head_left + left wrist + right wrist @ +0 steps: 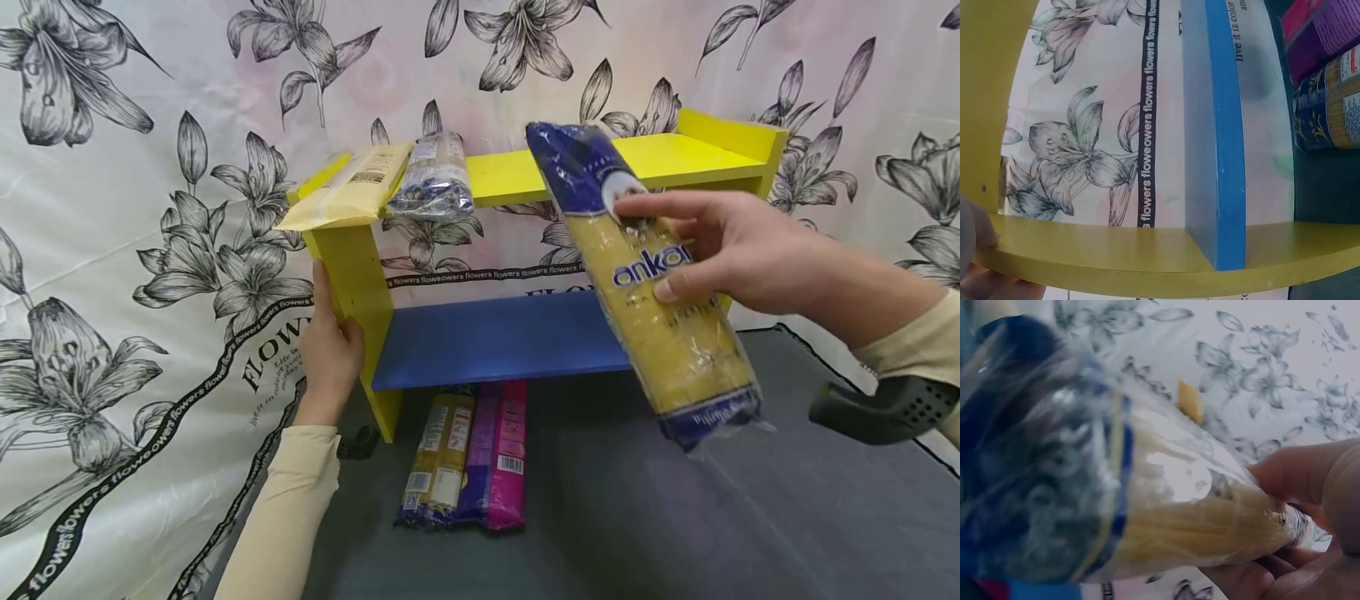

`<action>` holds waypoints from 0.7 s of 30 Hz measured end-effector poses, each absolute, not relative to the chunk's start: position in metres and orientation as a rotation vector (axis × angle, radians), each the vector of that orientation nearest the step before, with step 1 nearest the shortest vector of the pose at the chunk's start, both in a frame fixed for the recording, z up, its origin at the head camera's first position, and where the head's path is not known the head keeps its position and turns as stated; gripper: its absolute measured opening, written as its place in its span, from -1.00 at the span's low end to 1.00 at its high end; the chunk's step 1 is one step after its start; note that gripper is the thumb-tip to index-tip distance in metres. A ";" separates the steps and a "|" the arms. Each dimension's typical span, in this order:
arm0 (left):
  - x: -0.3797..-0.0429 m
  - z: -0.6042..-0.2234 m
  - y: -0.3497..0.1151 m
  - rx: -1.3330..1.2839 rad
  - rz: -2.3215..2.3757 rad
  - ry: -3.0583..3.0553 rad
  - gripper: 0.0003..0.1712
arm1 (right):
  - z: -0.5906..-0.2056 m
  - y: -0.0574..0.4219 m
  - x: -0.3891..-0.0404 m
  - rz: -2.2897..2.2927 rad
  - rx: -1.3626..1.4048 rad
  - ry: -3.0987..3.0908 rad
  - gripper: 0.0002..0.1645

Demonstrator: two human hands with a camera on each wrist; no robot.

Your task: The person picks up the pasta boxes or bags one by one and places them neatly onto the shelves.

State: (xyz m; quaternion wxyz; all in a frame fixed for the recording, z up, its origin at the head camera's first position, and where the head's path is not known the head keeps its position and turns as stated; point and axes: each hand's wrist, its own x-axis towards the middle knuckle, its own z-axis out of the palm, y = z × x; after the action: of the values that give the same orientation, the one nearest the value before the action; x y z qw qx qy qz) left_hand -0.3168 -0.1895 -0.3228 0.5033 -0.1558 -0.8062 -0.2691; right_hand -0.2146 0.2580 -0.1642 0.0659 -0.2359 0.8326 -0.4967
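In the head view my right hand (757, 254) grips a clear and blue bag of spaghetti (667, 325) by its upper half, thumb on the front. The bag is tilted, held in front of the shelf's right side. In the right wrist view the same spaghetti bag (1191, 506) fills the foreground, fingers (1300, 469) around its far end. My left hand (330, 354) holds the left side panel (352, 300) of a yellow and blue shelf unit. In the left wrist view the thumb (982, 228) lies on this panel's inner side, other fingers outside it.
On the yellow top board (510, 175) lie a flat yellow packet (360, 187) and a clear, blue-ended package (433, 175). Below the blue board (502, 337), a pasta bag (442, 458) and a pink-purple packet (495, 458) lie on the dark table (600, 517). Flower-printed cloth hangs behind.
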 end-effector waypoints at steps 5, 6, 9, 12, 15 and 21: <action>-0.317 -0.322 -0.190 -0.349 -0.659 -1.971 -0.05 | -0.125 0.238 -0.243 -1.625 -0.433 2.452 0.02; -0.317 -0.322 -0.190 -0.345 -0.659 -1.970 -0.04 | -0.119 0.235 -0.249 -1.659 -0.401 2.431 0.02; -0.317 -0.322 -0.191 -0.342 -0.663 -1.966 -0.02 | -0.105 0.223 -0.269 -1.796 -0.314 2.339 0.02; -0.318 -0.322 -0.191 -0.350 -0.661 -1.958 -0.01 | -0.093 0.209 -0.287 -1.927 -0.257 2.216 0.02; -0.318 -0.321 -0.191 -0.341 -0.661 -1.963 -0.02 | -0.086 0.195 -0.300 -2.022 -0.214 2.121 0.01; -0.317 -0.323 -0.190 -0.313 -0.681 -1.992 -0.06 | -0.082 0.173 -0.319 -2.111 -0.113 2.024 0.03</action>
State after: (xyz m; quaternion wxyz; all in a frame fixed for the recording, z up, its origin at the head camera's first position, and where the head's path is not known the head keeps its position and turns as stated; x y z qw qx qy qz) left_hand -0.3166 -0.1899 -0.3226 0.4853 -0.1285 -0.8183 -0.2799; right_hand -0.3189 0.1730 -0.0818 0.1073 -0.0385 0.6875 -0.7172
